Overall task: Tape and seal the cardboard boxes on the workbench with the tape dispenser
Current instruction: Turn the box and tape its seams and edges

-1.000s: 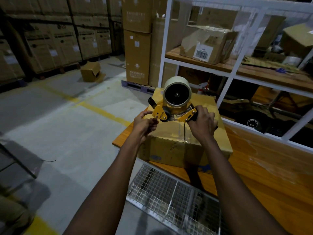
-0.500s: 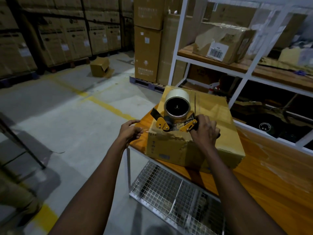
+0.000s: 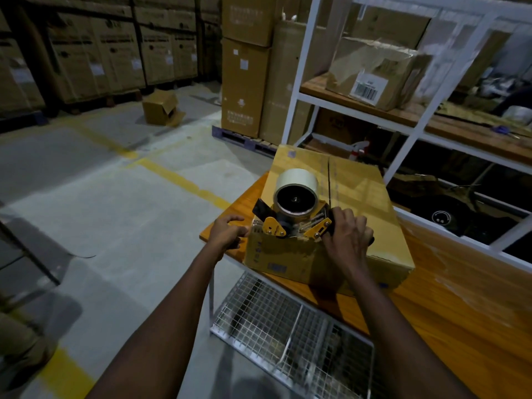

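Here, at the left end of the workbench [image 3: 460, 312], the cardboard box [image 3: 359, 191] carries the tape dispenser [image 3: 293, 197] on its near top edge, my right hand [image 3: 348, 237] gripping its handle, my left hand [image 3: 227, 233] curled beside the box's near left corner, its hold impossible to tell.

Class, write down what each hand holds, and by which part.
Right hand grips the tape dispenser by its handle. Left hand, curled beside the cardboard box: cannot tell if it holds anything.

left hand [image 3: 227, 233]: left the top of cardboard box [image 3: 359, 197], now at its left side | tape dispenser [image 3: 290, 214]: moved to that box edge
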The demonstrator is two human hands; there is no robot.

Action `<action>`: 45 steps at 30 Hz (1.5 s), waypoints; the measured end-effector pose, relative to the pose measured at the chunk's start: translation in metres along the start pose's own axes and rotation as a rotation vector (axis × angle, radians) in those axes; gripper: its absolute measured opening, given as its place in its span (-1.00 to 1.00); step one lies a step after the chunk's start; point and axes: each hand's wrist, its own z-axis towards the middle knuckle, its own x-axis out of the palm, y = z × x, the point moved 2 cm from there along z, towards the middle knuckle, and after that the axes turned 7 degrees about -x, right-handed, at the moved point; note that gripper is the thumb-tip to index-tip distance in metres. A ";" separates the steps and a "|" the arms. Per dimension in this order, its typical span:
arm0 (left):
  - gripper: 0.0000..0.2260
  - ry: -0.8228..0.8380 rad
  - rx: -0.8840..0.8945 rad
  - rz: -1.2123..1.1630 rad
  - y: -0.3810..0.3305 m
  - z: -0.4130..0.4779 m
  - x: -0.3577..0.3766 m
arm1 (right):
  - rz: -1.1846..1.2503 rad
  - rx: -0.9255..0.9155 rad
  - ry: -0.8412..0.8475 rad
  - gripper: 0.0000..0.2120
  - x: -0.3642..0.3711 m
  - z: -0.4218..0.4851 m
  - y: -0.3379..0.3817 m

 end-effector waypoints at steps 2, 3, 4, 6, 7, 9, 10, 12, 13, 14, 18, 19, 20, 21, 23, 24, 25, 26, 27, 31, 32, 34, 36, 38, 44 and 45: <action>-0.75 -0.003 0.031 0.102 0.000 0.003 0.001 | -0.024 0.005 0.005 -0.57 0.001 -0.001 0.001; -0.74 -0.002 0.047 0.159 -0.001 0.005 0.000 | -0.031 0.005 0.006 -0.56 0.001 -0.001 0.002; -0.72 -0.003 0.065 0.226 0.000 0.006 0.000 | -0.035 0.005 0.009 -0.55 0.001 -0.001 0.003; -0.65 -0.019 0.121 0.339 -0.001 0.006 -0.002 | -0.042 0.003 0.018 -0.53 0.001 -0.002 0.003; -0.62 -0.033 0.162 0.377 -0.002 0.006 -0.003 | -0.044 0.003 0.020 -0.53 0.000 -0.002 0.003; -0.56 -0.053 0.216 0.479 -0.002 0.007 -0.004 | -0.043 0.005 0.018 -0.52 0.000 -0.002 0.003; -0.50 -0.051 0.218 0.560 0.000 0.008 -0.006 | -0.042 0.007 0.019 -0.52 0.000 -0.002 0.002; -0.36 -0.042 0.184 0.710 0.008 0.009 -0.011 | -0.043 0.008 0.030 -0.51 0.001 -0.001 0.002; -0.37 -0.049 0.177 0.720 0.013 0.009 -0.013 | -0.045 0.008 0.032 -0.51 0.001 -0.001 0.002; -0.44 -0.065 0.198 0.687 0.015 0.007 -0.012 | -0.047 0.007 0.028 -0.52 0.002 -0.001 0.002; -0.44 -0.038 0.375 0.488 0.024 -0.010 0.008 | -0.044 0.002 0.010 -0.51 0.002 -0.001 0.001; -0.45 -0.030 0.389 0.487 0.030 -0.015 0.013 | -0.046 0.003 0.013 -0.51 0.002 -0.002 0.001; -0.48 -0.042 0.396 0.515 0.037 -0.019 0.015 | -0.049 0.005 0.016 -0.51 0.002 -0.002 0.001; -0.50 -0.072 0.403 0.563 0.045 -0.021 0.014 | -0.051 0.004 0.017 -0.50 0.002 -0.002 0.001; -0.54 -0.179 0.412 0.665 0.054 -0.026 0.006 | -0.055 0.000 0.015 -0.50 0.002 -0.003 0.000; -0.55 -0.240 0.443 0.677 0.052 -0.028 0.002 | -0.056 0.002 0.017 -0.50 0.003 -0.003 0.000; -0.54 -0.294 0.499 0.678 0.047 -0.031 -0.001 | -0.055 0.003 0.021 -0.50 0.003 -0.003 0.000; -0.51 -0.327 0.571 0.686 0.041 -0.031 -0.002 | -0.054 0.001 0.019 -0.50 0.003 -0.003 0.000; -0.49 -0.348 0.644 0.714 0.034 -0.031 0.000 | -0.054 -0.004 0.011 -0.51 0.003 -0.003 0.000; -0.49 -0.382 0.707 0.726 0.021 -0.025 0.013 | -0.050 -0.006 0.004 -0.52 0.005 -0.003 -0.001; -0.49 -0.397 0.712 0.725 0.022 -0.023 0.017 | -0.046 -0.009 -0.002 -0.52 0.005 -0.003 -0.001; -0.47 -0.435 0.759 0.739 0.024 -0.022 0.024 | -0.041 -0.017 -0.017 -0.52 0.006 -0.003 -0.001; -0.49 -0.478 0.782 0.752 0.025 -0.022 0.028 | -0.035 -0.026 -0.031 -0.51 0.006 -0.004 -0.002; -0.52 -0.523 0.768 0.782 0.026 -0.024 0.028 | -0.030 -0.038 -0.033 -0.51 0.006 -0.004 -0.003; -0.70 -0.606 0.706 0.885 0.025 -0.033 0.033 | -0.042 -0.064 -0.037 -0.52 0.000 -0.007 -0.019; -0.71 -0.615 0.684 0.898 0.024 -0.035 0.034 | -0.047 -0.067 -0.043 -0.51 -0.002 -0.009 -0.027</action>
